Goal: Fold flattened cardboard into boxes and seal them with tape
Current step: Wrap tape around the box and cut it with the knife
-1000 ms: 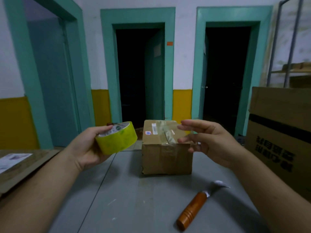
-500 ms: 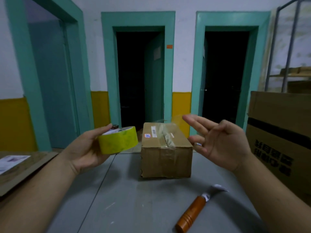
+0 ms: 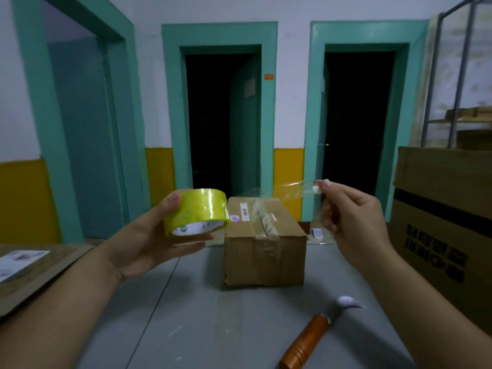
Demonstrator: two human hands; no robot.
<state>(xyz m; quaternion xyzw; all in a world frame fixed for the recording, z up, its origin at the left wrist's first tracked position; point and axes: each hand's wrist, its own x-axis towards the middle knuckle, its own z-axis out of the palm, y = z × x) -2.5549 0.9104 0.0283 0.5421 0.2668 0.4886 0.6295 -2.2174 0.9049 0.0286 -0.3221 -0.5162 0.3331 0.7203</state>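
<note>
Grey counter (image 3: 186, 315), box (image 3: 263, 251) at 12 o'clock: your left hand (image 3: 149, 243) grips the tape roll (image 3: 198, 209), your right hand (image 3: 356, 222) pinches its drawn strip (image 3: 292, 191); next, probably press it along the box.

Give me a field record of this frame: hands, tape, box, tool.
left hand: holds yellow-green tape roll above the table
right hand: pinches free end of the clear strip
strip: stretched from roll, in air above the box, not stuck down
box: closed, on grey table, old tape along top seam
knife: wooden handle, lying on table, untouched
flat cardboard: left edge
large carton: right edge
</note>
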